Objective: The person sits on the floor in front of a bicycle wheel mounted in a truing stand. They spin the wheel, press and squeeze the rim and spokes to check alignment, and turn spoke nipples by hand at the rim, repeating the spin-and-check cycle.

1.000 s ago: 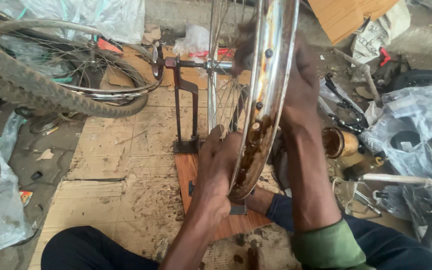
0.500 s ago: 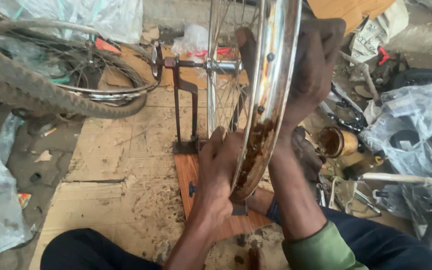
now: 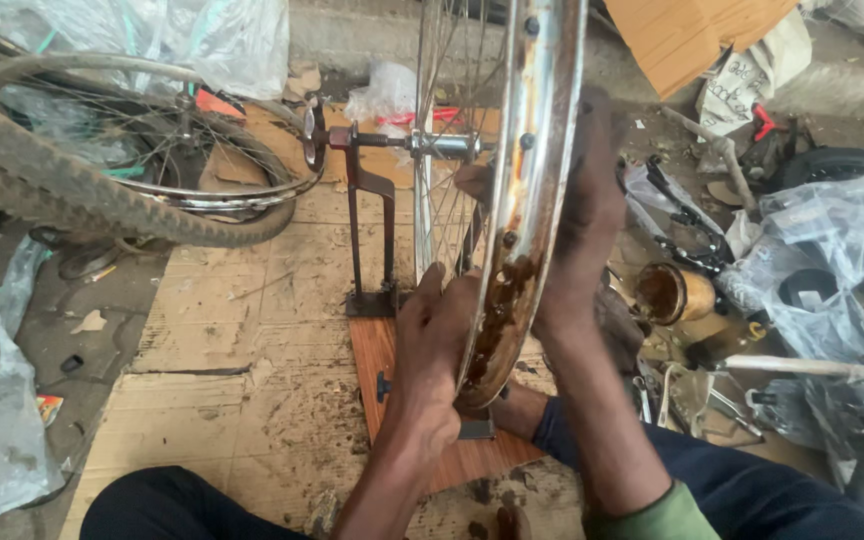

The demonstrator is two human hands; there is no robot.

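Observation:
A bare metal bicycle rim [image 3: 537, 150] with spokes stands upright in a dark metal stand [image 3: 367, 230], its axle [image 3: 442, 145] held across the top. Brown rust and grease coat the rim's lower inner channel [image 3: 497, 310]. My left hand [image 3: 432, 340] presses against the left side of the rim near its bottom, fingers among the spokes. My right hand [image 3: 587, 230] is wrapped over the right side of the rim, higher up, with the fingers curled round its edge.
A tyred wheel and a second rim [image 3: 122, 190] lie at the left on cardboard sheets [image 3: 242, 330]. At the right are a greasy tin [image 3: 672, 293], plastic bags [image 3: 832, 260], a chain and scattered tools. The stand rests on a reddish board [image 3: 392, 370].
My right hand has slid down the rim from near its top to the middle. My left hand stays at the rim's lower part.

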